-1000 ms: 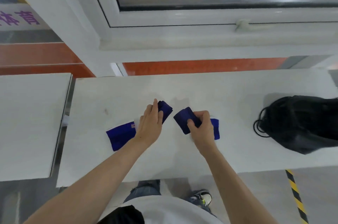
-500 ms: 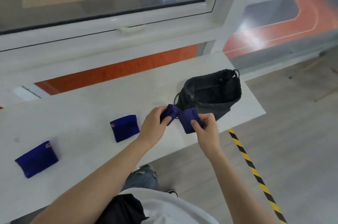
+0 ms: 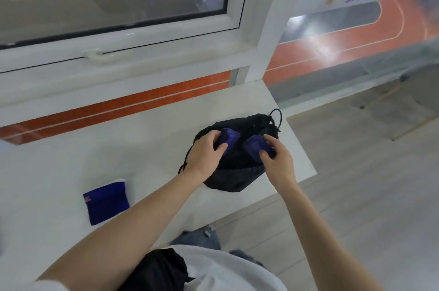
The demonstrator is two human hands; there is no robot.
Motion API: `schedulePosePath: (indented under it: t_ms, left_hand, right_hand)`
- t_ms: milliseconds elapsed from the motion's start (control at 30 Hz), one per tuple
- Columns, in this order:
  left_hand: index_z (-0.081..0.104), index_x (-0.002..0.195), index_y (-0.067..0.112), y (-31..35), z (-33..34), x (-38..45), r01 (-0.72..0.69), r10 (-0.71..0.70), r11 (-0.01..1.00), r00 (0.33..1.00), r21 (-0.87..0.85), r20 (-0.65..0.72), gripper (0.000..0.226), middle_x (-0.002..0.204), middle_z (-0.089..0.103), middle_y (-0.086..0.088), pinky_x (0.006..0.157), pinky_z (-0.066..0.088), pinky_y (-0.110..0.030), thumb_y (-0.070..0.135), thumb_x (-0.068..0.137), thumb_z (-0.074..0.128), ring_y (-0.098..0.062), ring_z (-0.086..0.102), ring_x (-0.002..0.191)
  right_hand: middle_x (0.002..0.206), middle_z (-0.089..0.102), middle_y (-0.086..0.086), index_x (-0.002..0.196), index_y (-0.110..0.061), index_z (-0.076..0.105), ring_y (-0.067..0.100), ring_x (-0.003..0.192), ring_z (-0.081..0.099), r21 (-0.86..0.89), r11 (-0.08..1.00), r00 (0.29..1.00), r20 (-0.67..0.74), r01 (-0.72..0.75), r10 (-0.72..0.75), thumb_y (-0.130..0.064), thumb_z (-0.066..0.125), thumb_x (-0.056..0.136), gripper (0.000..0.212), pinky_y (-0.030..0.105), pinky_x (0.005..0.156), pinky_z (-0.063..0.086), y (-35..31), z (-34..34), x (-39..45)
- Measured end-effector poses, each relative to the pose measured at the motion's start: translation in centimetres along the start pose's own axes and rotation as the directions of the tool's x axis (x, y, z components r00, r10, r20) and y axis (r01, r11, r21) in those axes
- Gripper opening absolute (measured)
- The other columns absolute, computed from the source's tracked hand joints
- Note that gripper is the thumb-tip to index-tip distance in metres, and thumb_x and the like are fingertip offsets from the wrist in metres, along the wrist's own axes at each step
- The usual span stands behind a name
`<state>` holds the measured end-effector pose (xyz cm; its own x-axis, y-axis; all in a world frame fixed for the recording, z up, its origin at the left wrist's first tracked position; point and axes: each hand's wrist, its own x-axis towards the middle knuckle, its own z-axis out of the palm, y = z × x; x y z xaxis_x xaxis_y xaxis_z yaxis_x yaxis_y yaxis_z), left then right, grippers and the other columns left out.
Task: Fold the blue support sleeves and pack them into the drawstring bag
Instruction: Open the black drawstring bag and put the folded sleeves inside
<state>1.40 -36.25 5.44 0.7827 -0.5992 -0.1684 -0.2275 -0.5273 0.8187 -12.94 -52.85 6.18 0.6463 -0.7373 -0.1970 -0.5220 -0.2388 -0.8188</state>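
The black drawstring bag (image 3: 234, 179) lies near the right end of the white table (image 3: 147, 152), its mouth facing up. My left hand (image 3: 205, 155) grips one folded blue sleeve (image 3: 229, 139) over the bag's mouth. Beside it, my right hand (image 3: 276, 160) grips a second folded blue sleeve (image 3: 257, 147), also over the mouth. A third blue sleeve (image 3: 107, 205) lies flat on the table to the left, by my left forearm.
The table's right edge (image 3: 301, 145) runs just past the bag, with grey floor beyond. A white window frame (image 3: 142, 53) and sill stand right behind the table. The bag's cord (image 3: 278, 117) loops out at the back.
Both hands have carried the two folded sleeves from the middle of the table rightward to the bag's mouth. The camera has turned right; one flat sleeve has left the view.
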Motion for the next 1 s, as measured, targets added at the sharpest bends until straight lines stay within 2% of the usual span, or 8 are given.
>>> schedulePosePath:
  t_ms: [133, 300, 467, 633, 767, 867, 933, 1000]
  left_hand:
    - [0.065, 0.117, 0.023, 0.1, 2.2, 3.1, 0.097, -0.098, 0.995, 0.995, 0.036, 0.004, 0.023, 0.106, 0.072, 0.012, 0.090, 0.055, -0.037, 0.030, 0.095, 0.068, -0.011, 0.067, 0.097]
    - [0.063, 0.118, 0.022, -1.0, 5.6, 4.6, 0.255, -0.256, 0.966, 0.967, 0.043, 0.007, 0.026, 0.111, 0.070, 0.008, 0.091, 0.054, -0.040, 0.029, 0.093, 0.069, -0.017, 0.066, 0.102]
    - [0.056, 0.137, 0.013, -2.0, 7.7, 5.8, 0.373, -0.377, 0.910, 0.926, 0.179, -0.016, 0.042, 0.133, 0.064, -0.004, 0.101, 0.049, -0.039, 0.026, 0.098, 0.065, -0.026, 0.061, 0.122]
    - [0.057, 0.139, 0.016, -3.2, 9.4, 5.7, 0.369, -0.393, 0.869, 0.920, 0.329, 0.007, 0.040, 0.131, 0.063, -0.007, 0.097, 0.052, -0.039, 0.015, 0.099, 0.059, -0.025, 0.063, 0.114]
    - [0.065, 0.120, 0.016, -2.9, 9.8, 6.3, 0.356, -0.399, 0.833, 0.917, 0.424, 0.014, 0.026, 0.109, 0.061, -0.002, 0.079, 0.053, -0.037, 0.013, 0.098, 0.052, -0.021, 0.063, 0.093]
    - [0.067, 0.098, 0.021, -3.0, 10.1, 7.5, 0.402, -0.466, 0.805, 0.883, 0.435, 0.047, 0.023, 0.098, 0.061, 0.003, 0.066, 0.037, -0.030, 0.020, 0.100, 0.044, -0.017, 0.058, 0.082]
    - [0.059, 0.081, 0.029, -3.6, 10.5, 8.1, 0.433, -0.503, 0.791, 0.862, 0.432, 0.058, 0.024, 0.089, 0.061, 0.007, 0.062, 0.036, -0.028, 0.025, 0.099, 0.043, -0.017, 0.058, 0.079]
    - [0.058, 0.078, 0.028, -3.9, 11.1, 8.5, 0.453, -0.522, 0.786, 0.851, 0.420, 0.059, 0.027, 0.084, 0.063, 0.006, 0.068, 0.045, -0.030, 0.025, 0.100, 0.043, -0.019, 0.063, 0.081]
  right_hand:
    - [0.132, 0.060, -0.004, 0.143, -0.018, 0.059, 0.009, 0.114, 0.053, -0.198, 0.973, 0.986, 0.133, 0.121, -0.096, -0.008, 0.057, 0.101, 0.043, 0.015, 0.095, 0.037, 0.5, -0.2, 4.4]
    - [0.130, 0.063, -0.002, 0.135, -0.017, 0.063, 0.011, 0.113, 0.056, -0.244, 0.939, 0.945, 0.280, 0.243, -0.172, -0.006, 0.059, 0.099, 0.038, 0.024, 0.100, 0.043, 1.3, 0.6, 9.4]
    - [0.127, 0.064, -0.001, 0.130, -0.014, 0.066, 0.014, 0.114, 0.061, -0.256, 0.875, 0.813, 0.538, 0.411, -0.224, 0.002, 0.061, 0.095, 0.038, 0.019, 0.099, 0.041, 2.5, 1.4, 13.8]
    - [0.125, 0.068, 0.002, 0.128, -0.016, 0.067, 0.025, 0.122, 0.056, -0.285, 0.739, 0.630, 0.741, 0.611, -0.234, 0.000, 0.060, 0.095, 0.038, 0.039, 0.109, 0.045, 4.1, 2.6, 16.2]
    - [0.120, 0.071, 0.002, 0.129, -0.020, 0.066, 0.028, 0.123, 0.053, -0.335, 0.562, 0.526, 0.822, 0.756, -0.218, -0.007, 0.060, 0.095, 0.037, 0.042, 0.105, 0.046, 4.6, 3.5, 17.7]
    - [0.118, 0.070, 0.005, 0.131, -0.021, 0.062, 0.028, 0.116, 0.059, -0.356, 0.525, 0.509, 0.842, 0.773, -0.179, -0.007, 0.059, 0.096, 0.038, 0.042, 0.097, 0.051, 4.5, 4.2, 18.5]
    - [0.121, 0.069, 0.008, 0.133, -0.020, 0.060, 0.029, 0.113, 0.062, -0.363, 0.517, 0.504, 0.849, 0.775, -0.159, -0.006, 0.058, 0.096, 0.040, 0.042, 0.095, 0.053, 4.7, 4.6, 18.9]
    - [0.126, 0.068, 0.010, 0.135, -0.019, 0.060, 0.031, 0.115, 0.063, -0.367, 0.496, 0.489, 0.861, 0.787, -0.140, -0.005, 0.056, 0.098, 0.040, 0.041, 0.096, 0.053, 5.0, 5.0, 19.3]
